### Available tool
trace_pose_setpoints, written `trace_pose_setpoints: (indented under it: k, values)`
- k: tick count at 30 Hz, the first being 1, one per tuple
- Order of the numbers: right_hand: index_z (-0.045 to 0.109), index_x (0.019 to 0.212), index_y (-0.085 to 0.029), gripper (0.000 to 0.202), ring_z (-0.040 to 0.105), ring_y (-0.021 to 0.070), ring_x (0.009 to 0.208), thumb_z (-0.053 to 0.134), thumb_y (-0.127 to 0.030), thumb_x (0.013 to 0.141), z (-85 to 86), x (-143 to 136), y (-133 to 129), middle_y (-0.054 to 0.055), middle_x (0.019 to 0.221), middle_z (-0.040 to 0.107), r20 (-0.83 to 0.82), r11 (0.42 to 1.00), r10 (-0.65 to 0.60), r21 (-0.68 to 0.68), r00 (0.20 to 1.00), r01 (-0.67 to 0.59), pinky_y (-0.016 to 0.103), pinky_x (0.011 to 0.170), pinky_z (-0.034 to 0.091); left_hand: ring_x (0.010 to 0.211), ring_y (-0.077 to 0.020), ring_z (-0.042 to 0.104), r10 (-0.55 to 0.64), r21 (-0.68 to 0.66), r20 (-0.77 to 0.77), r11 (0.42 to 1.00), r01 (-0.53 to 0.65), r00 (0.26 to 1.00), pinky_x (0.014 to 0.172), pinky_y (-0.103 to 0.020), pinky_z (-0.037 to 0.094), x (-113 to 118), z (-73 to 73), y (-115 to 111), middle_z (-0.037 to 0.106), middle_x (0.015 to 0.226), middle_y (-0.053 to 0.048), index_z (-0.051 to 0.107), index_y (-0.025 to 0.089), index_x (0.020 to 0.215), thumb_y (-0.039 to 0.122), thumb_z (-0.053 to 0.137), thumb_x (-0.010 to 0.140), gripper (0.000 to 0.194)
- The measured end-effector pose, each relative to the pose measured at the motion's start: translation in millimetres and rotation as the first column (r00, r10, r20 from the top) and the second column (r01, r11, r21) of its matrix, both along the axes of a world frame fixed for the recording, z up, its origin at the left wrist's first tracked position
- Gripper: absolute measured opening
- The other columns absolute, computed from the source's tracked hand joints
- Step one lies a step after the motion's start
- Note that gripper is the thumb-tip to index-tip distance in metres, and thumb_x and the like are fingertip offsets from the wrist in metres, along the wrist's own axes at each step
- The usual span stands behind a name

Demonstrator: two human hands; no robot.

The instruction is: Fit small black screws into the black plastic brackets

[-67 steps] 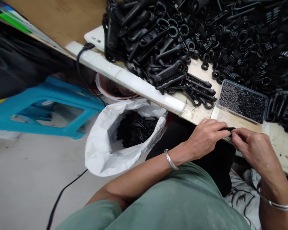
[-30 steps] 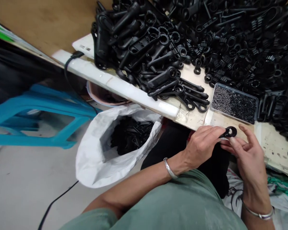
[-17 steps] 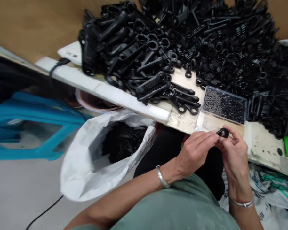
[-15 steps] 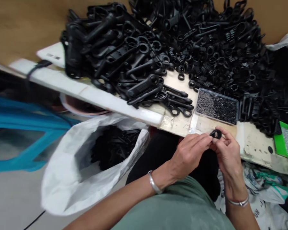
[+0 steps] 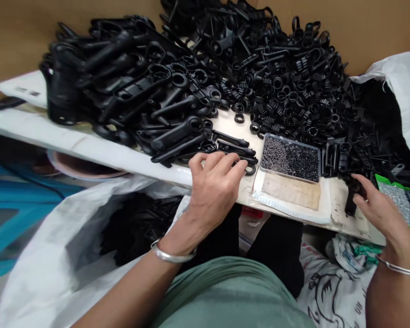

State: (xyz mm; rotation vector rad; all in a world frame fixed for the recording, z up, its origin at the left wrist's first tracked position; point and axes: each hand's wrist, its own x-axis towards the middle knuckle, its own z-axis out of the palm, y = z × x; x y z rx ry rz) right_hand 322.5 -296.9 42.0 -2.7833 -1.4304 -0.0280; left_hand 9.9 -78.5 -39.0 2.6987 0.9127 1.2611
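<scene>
My left hand (image 5: 216, 184) reaches palm down over the front of a heap of black plastic handles (image 5: 177, 134), its fingers bent and apart. Its fingertips are partly hidden, and a ringed handle end (image 5: 249, 169) shows just beyond them. At the right, my right hand (image 5: 376, 205) has thumb and fingers around a dark black plastic part (image 5: 351, 200) at the table's front edge. Between the hands sits a clear box (image 5: 290, 157) of tiny dark pieces, behind a taped tan pad (image 5: 290, 191).
Small black rings and clips (image 5: 287, 91) are heaped at the back. A green tray (image 5: 398, 202) of small silvery pieces stands at the right. Below the table's white edge (image 5: 123, 157), a white sack (image 5: 51, 241) holds black parts. A blue stool (image 5: 7, 218) is at left.
My hands have moved apart: the left to the handle heap, the right to the dark part at the right. The black ringed piece they held together no longer shows between them.
</scene>
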Motion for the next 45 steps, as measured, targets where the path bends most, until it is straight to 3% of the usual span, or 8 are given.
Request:
trace_pose_setpoints:
  k: [7,14,18,21,28,33,38,45]
  values:
    - [0.053,0.137,-0.017,0.052,0.065,0.0238,0.067,0.049,-0.034,0.089,-33.4,0,9,0.007,0.081,0.073,0.148,0.981,-0.061,0.192,0.987,0.031,0.034,0.063,0.044,0.086,-0.0255,0.057,-0.021,0.005,-0.196,1.0,0.022,0.98,0.088,-0.052,0.038,6,-3.0,7,0.069,0.086,-0.005,0.063,0.022,0.086,0.009,0.041,0.095,0.027]
    - [0.057,0.135,-0.026,0.049,0.069,0.037,0.097,0.049,-0.05,0.093,-22.0,-32,-11,0.018,0.108,0.072,0.067,0.946,-0.234,0.247,0.97,0.211,0.045,0.082,0.048,0.079,-0.0229,0.057,-0.01,0.14,-0.318,0.989,0.057,0.948,0.091,-0.04,0.048,8,-0.3,7,0.065,0.08,-0.007,0.061,0.014,0.081,0.006,0.045,0.093,0.022]
    - [0.065,0.126,-0.024,0.044,0.07,0.0372,0.094,0.053,-0.05,0.092,-28.8,-61,0,0.015,0.109,0.072,0.005,0.933,-0.129,0.34,0.992,0.119,0.047,0.082,0.051,0.075,-0.0196,0.057,-0.015,0.168,-0.256,0.984,0.06,0.967,0.097,-0.037,0.047,2,-1.6,2,0.065,0.079,-0.006,0.062,0.014,0.083,0.006,0.043,0.095,0.023]
    - [0.071,0.109,-0.02,0.031,0.071,0.0288,0.092,0.057,-0.042,0.093,-37.1,-89,26,0.01,0.105,0.074,0.063,0.856,0.117,0.5,0.991,-0.133,0.042,0.085,0.053,0.076,-0.0187,0.056,-0.034,0.186,-0.243,0.979,0.081,0.969,0.097,-0.038,0.047,-8,-0.7,-5,0.066,0.082,-0.006,0.062,0.014,0.085,0.008,0.041,0.098,0.025]
    - [0.068,0.107,-0.017,0.021,0.064,0.0207,0.088,0.051,-0.023,0.098,-48.3,-152,100,0.008,0.097,0.07,0.074,0.735,0.556,0.421,0.828,-0.532,0.035,0.085,0.05,0.077,-0.0182,0.057,-0.04,0.1,-0.294,0.992,0.072,0.955,0.098,-0.046,0.042,-20,-2.8,-15,0.064,0.079,-0.002,0.059,0.015,0.079,0.007,0.039,0.098,0.028]
    - [0.07,0.107,-0.017,0.02,0.05,0.0243,0.086,0.054,-0.021,0.095,-54.9,-179,143,0.01,0.094,0.064,0.317,0.779,0.539,0.166,0.78,-0.605,0.034,0.068,0.041,0.085,-0.0187,0.061,0.026,0.086,-0.285,0.996,-0.001,0.958,0.101,-0.05,0.038,-22,-2.4,-14,0.069,0.091,-0.003,0.063,0.014,0.088,0.009,0.041,0.1,0.025]
    - [0.07,0.094,-0.016,0.016,0.047,0.0245,0.086,0.054,-0.017,0.095,-56.1,-183,160,0.01,0.09,0.062,0.342,0.782,0.552,0.104,0.76,-0.614,0.035,0.072,0.04,0.088,-0.0188,0.063,0.052,0.084,-0.257,0.996,-0.031,0.965,0.102,-0.053,0.038,-25,-0.9,-12,0.072,0.105,-0.005,0.065,0.014,0.093,0.01,0.041,0.1,0.025]
    - [0.067,0.098,-0.017,0.017,0.055,0.0231,0.087,0.051,-0.024,0.097,-44.8,-178,134,0.009,0.089,0.061,0.019,0.769,0.608,0.234,0.794,-0.595,0.035,0.076,0.044,0.088,-0.0188,0.066,0.057,0.064,-0.166,0.997,-0.047,0.985,0.101,-0.051,0.038,-26,-3.9,-8,0.074,0.109,-0.008,0.066,0.013,0.101,0.01,0.034,0.102,0.032]
